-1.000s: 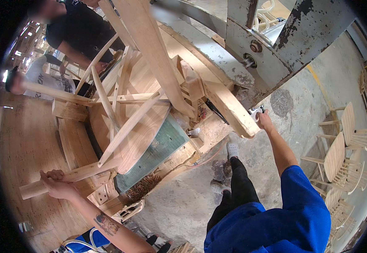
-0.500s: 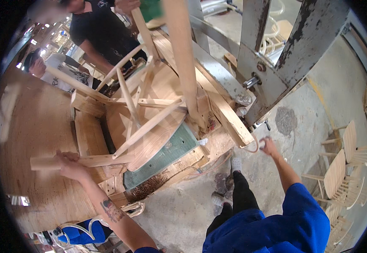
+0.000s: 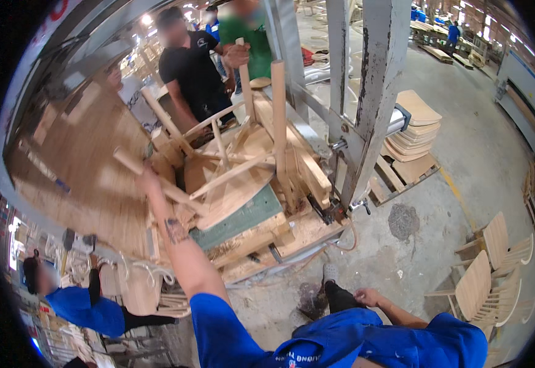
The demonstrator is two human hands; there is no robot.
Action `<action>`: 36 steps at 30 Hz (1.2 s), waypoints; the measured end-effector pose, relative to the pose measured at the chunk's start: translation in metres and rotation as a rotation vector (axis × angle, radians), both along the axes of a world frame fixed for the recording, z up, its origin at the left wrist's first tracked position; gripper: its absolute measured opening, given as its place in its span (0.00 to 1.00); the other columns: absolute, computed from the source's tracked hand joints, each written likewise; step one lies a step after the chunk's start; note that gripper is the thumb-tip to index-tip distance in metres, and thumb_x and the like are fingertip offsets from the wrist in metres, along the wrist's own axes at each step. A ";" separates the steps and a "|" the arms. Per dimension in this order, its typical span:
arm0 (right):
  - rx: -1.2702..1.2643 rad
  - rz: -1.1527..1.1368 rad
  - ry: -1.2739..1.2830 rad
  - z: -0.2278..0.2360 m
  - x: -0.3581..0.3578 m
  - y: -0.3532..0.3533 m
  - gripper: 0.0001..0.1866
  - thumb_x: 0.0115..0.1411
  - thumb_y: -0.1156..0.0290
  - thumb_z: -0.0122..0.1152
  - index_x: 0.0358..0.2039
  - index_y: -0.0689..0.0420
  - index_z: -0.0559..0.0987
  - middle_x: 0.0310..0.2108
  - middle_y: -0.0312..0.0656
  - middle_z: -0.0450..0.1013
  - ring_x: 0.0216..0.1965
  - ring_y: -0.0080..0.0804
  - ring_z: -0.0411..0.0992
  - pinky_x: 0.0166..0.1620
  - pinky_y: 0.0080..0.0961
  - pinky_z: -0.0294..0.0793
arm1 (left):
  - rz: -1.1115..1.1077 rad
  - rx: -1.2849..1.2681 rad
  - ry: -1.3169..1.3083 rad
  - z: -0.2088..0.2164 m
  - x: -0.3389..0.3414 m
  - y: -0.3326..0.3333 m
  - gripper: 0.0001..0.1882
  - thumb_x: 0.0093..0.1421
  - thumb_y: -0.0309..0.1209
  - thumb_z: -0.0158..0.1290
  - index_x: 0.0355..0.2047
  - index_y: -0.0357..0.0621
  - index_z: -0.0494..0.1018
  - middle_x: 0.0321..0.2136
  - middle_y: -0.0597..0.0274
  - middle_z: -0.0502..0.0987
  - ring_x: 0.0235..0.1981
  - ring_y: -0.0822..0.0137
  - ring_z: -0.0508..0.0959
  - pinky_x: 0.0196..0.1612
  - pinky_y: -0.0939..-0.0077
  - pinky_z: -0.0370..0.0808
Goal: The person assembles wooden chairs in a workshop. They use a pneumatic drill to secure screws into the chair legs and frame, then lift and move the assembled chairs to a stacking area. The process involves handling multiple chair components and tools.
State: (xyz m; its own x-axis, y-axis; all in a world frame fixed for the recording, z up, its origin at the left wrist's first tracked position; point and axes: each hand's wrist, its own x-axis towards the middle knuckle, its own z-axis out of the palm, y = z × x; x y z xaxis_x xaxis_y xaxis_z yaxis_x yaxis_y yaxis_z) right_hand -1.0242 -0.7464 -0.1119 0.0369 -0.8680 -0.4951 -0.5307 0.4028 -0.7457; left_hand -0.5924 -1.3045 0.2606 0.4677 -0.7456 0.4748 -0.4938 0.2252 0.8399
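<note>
An upside-down wooden chair (image 3: 233, 197), with seat, legs and crossbars, lies in a wooden fixture on a machine. My left arm stretches out to the chair's near-left leg (image 3: 175, 191), and my left hand (image 3: 148, 179) is closed around it, slightly blurred. Low beside my thigh hangs my right hand (image 3: 368, 297), holding nothing, its fingers loosely apart. A co-worker in a black shirt grips the far leg (image 3: 246, 86) with one hand. Under the seat's near edge shows a green pad (image 3: 243, 218).
A grey metal machine frame (image 3: 375, 80) rises right of the chair. Behind it seat panels (image 3: 407, 132) are stacked on a pallet. Finished chairs (image 3: 485, 276) stand at right. A wide wooden board (image 3: 89, 178) lies at left; a blue-shirted person (image 3: 92, 306) is at lower left.
My view has shifted, showing more of the hall. My right hand has drawn back from near the machine's edge to my thigh. My left hand stays on the chair leg.
</note>
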 end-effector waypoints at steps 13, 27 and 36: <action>-1.257 -0.472 -0.083 0.318 -0.043 -0.290 0.07 0.58 0.77 0.60 0.38 0.63 0.79 0.35 0.45 0.76 0.37 0.33 0.75 0.42 0.27 0.75 | -0.201 -0.263 0.324 -0.014 -0.067 0.005 0.15 0.60 0.32 0.55 0.20 0.38 0.66 0.13 0.64 0.66 0.13 0.70 0.67 0.17 0.72 0.62; -1.167 -0.416 -0.444 0.378 -0.034 -0.504 0.17 0.59 0.60 0.65 0.36 0.62 0.76 0.24 0.46 0.74 0.27 0.37 0.73 0.34 0.33 0.71 | -0.129 -0.183 0.020 -0.015 -0.067 0.003 0.17 0.62 0.32 0.48 0.17 0.39 0.67 0.11 0.59 0.69 0.13 0.67 0.70 0.21 0.70 0.67; -1.206 -0.568 -0.405 0.385 -0.028 -0.509 0.17 0.54 0.61 0.65 0.36 0.63 0.78 0.26 0.50 0.77 0.31 0.42 0.77 0.36 0.34 0.74 | -0.161 -0.180 0.270 0.002 -0.069 0.001 0.16 0.60 0.30 0.51 0.16 0.39 0.67 0.11 0.59 0.69 0.14 0.67 0.69 0.20 0.71 0.67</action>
